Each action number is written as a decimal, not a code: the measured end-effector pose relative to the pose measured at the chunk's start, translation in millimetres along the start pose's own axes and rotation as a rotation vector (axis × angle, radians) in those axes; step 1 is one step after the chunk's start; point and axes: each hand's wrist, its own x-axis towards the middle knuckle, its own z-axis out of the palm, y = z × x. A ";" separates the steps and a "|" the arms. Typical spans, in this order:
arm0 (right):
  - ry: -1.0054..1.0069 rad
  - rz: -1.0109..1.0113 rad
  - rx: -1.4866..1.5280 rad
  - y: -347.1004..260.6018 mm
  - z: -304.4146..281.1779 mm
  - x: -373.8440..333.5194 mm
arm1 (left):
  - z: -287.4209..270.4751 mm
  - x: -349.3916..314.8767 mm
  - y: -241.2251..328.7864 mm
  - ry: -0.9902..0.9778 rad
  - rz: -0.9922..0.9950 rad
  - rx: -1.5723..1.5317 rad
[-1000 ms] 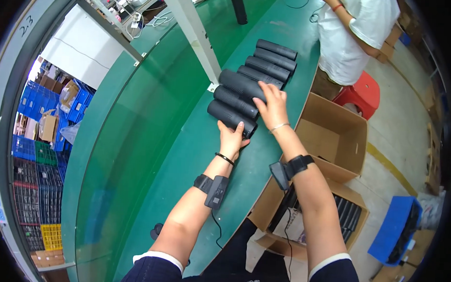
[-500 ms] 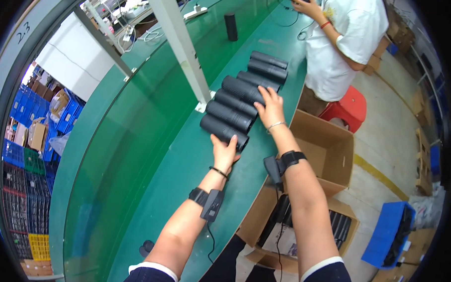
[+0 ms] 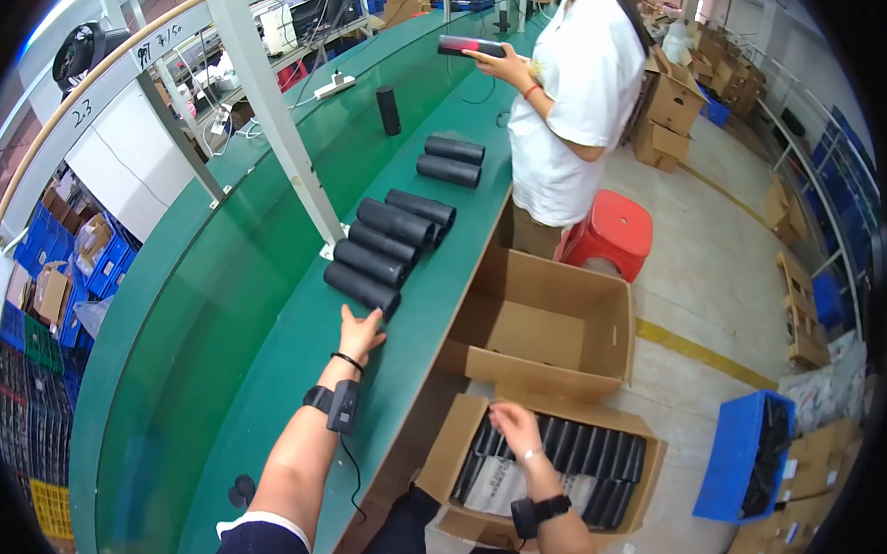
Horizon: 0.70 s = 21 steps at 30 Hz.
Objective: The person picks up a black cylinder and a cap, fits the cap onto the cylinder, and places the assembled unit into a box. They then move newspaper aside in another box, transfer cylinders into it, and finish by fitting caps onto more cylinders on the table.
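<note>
Courts a roll along the green worktop (image 3: 391, 373): could set the nearest black cylinder (image 3: 362, 288), round and lying on its side, turning with one careless nudge from the left hand (image 3: 362, 337), given no visible stop on its near side. Could likewise jostle the tight row of cylinders (image 3: 382, 242) just behind, lying side by side near the foot of the white post (image 3: 269, 95). Might also catch the black cable (image 3: 357, 479), trailing from the device (image 3: 342, 406) on the left wrist, by drawing back across the worktop's edge. Over the open carton (image 3: 452, 448), might knock the packed cylinders (image 3: 594, 450) or crease the white sheet (image 3: 495, 484) among them by lowering the right hand (image 3: 518, 432) too fast.

Spreads thumb and fingers (image 3: 348, 321) of the left hand apart beside the near end of that nearest cylinder, without closing around it; impossible here to tell light contact from a narrow gap. Hangs the right hand above the carton with fingers partly curled and nothing visible between them; too small and blurred to judge whether together or slightly apart. Shows two more cylinders (image 3: 447, 170) lying farther up the worktop, well apart from the row, another upright cylinder (image 3: 388, 111) beyond, and a co-worker's hand (image 3: 512, 66) holding a dark, red-marked object (image 3: 469, 47).
</note>
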 end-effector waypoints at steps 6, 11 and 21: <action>-0.008 0.337 -0.436 128.6 -107.2 -183.7 | 44.3 -108.9 -42.3 -0.213 0.093 -0.003; -0.409 0.300 -0.808 169.6 -181.2 -285.2 | 103.8 -258.8 -130.1 -0.637 -0.361 0.103; -0.048 0.502 -0.922 194.8 -333.9 -345.8 | 227.7 -423.9 -289.3 -1.084 -0.808 0.347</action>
